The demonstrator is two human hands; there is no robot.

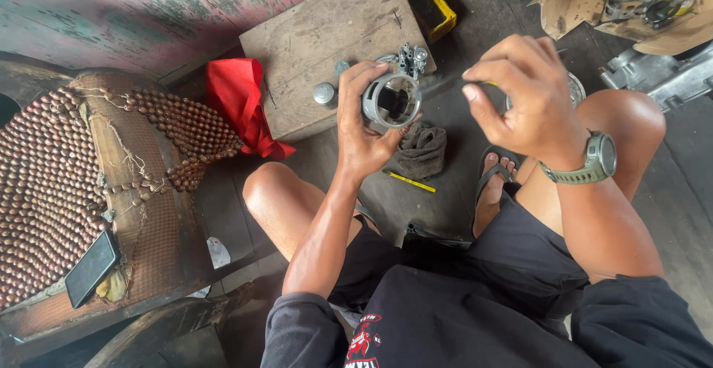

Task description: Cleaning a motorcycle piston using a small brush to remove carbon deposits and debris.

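My left hand [362, 126] grips a grey metal carburetor body [395, 95], its round bore facing me. My right hand [520, 97] pinches a thin dark tool [444, 84] whose tip points into the carburetor's side. A green wristwatch [594, 161] sits on my right wrist. Both hands hover above the dark floor between my knees. Under the carburetor lies a crumpled dark rag [421, 149] and a small yellow-handled tool [411, 181].
A wooden board [312, 41] on the floor carries small round metal parts [324, 93]. A red cloth [241, 101] lies beside it. A beaded seat [67, 182] with a black phone [90, 268] stands at left. Metal engine parts [653, 4] lie at upper right.
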